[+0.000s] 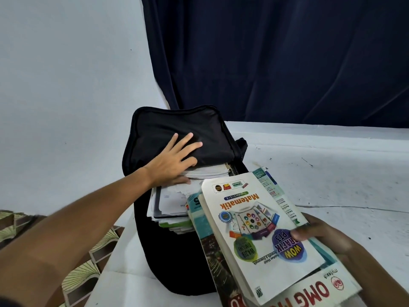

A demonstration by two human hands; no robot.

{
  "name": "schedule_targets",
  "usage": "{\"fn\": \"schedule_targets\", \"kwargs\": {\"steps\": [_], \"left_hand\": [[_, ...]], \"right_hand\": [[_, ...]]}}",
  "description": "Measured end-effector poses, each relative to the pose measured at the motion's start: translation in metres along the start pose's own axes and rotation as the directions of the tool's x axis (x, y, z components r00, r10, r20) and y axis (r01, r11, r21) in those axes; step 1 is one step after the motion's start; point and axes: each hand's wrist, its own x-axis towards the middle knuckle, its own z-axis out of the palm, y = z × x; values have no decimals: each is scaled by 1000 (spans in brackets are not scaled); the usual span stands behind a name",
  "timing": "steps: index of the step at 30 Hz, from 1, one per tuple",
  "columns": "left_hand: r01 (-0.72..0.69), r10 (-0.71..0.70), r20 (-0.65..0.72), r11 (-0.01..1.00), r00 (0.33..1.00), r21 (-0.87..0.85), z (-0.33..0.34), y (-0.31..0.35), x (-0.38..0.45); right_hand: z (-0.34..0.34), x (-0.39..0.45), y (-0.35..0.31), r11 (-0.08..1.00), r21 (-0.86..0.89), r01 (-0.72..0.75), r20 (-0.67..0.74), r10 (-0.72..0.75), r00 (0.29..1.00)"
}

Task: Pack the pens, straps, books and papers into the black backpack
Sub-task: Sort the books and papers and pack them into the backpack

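left hand lies flat, fingers spread and straight, on the black backpack's raised front flap, thumb down against the edge of the papers below. looks like it is holding the mouth open.

right hand grips a stack of books at the near right, thumb on the top cover, fingers hidden under the stack. top book is a white "matematik" workbook; under it a teal-covered one and a larger cover with red lettering at the bottom edge. the far end of the stack points at the bag mouth, just beside the papers, not yet inside.

head view, the only one:
- backpack lies on a white table, mouth facing the camera, flap lifted.
- main compartment already holds a thick pile of loose papers and thin booklets, their edges sticking out of the opening.
- a second layer of white sheets sits higher up, just under the flap.
- no pens or straps visible anywhere; cannot tell whether they are packed already or out of frame.

judgement on progress: papers mostly in, though proud of the opening. books are the step in hand, several still outside. what remains: slide this stack in, settle the contents deeper, account for pens and straps, close the flap.

dark curtain behind, patterned floor covering at lower left.
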Motion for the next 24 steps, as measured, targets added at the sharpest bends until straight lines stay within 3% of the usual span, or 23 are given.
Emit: {"fn": "schedule_targets", "kwargs": {"steps": [2, 6, 8, 12, 17, 24], "left_hand": [[50, -50, 10, 999, 999, 10, 1, 1, -2], [270, -268, 36, 944, 963, -192, -9, -1, 1], [375, -356, 119, 894, 927, -247, -19, -5, 9], [400, -370, 163, 889, 915, -224, -38, -14, 21], [447, -410, 179, 823, 894, -349, -65, -45, 40], [459, -406, 216, 812, 888, -360, -73, -77, 69]], "right_hand": [[-2, 4, 0, 998, 46, 44, 30, -45, 999], [13, -8, -4, 992, 110, -65, 44, 60, 997], [24, -11, -12, 984, 163, -67, 20, 64, 998], [42, -5, -24, 972, 235, -1, -23, 7, 1000], [66, 19, -45, 951, 289, 106, 22, -118, 993], [67, 70, -49, 969, 246, -3, 41, -8, 999]]}}
